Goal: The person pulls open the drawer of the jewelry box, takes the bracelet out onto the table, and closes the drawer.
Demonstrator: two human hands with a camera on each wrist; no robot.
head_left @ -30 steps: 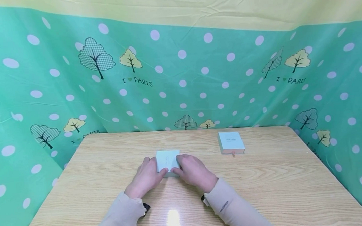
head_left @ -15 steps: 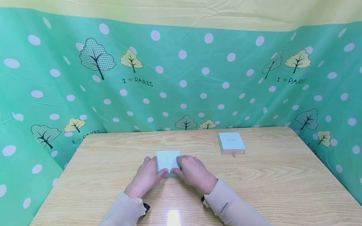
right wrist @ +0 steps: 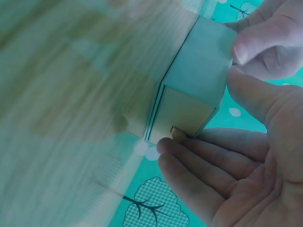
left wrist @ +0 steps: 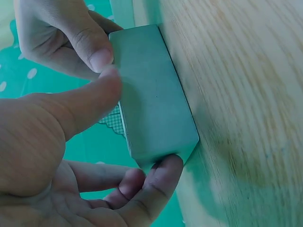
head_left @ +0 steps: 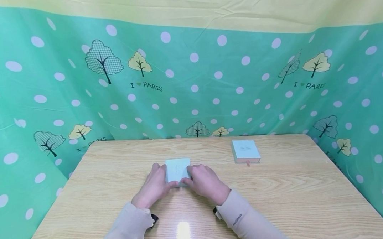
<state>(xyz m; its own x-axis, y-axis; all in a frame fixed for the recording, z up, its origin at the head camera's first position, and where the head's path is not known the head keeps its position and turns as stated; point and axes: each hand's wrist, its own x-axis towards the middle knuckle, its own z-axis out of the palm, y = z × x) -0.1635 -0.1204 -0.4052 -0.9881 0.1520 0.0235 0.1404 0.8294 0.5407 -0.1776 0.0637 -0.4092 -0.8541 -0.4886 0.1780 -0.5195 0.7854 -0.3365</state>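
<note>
A small pale blue drawer box sits on the table, lid up, between the two hands. My left hand grips its left end, thumb on the near top edge and fingertips on the end face. From the other side my right hand holds it, the thumb on the same near edge. In the right wrist view the box's right end shows a peach drawer front with a short ribbon tab, and the right fingertips touch beside that tab. The drawer looks pushed in. The box's far side is hidden.
A second pale blue drawer box stands at the back right, its pink drawer front and ribbon tab facing the person. Wood-grain table lies under everything. A green dotted curtain hangs behind and at both sides.
The left thumb has slid slightly lower on the held box, and less of the box's near face shows. Both hands keep their places around it; the second box has stayed put.
</note>
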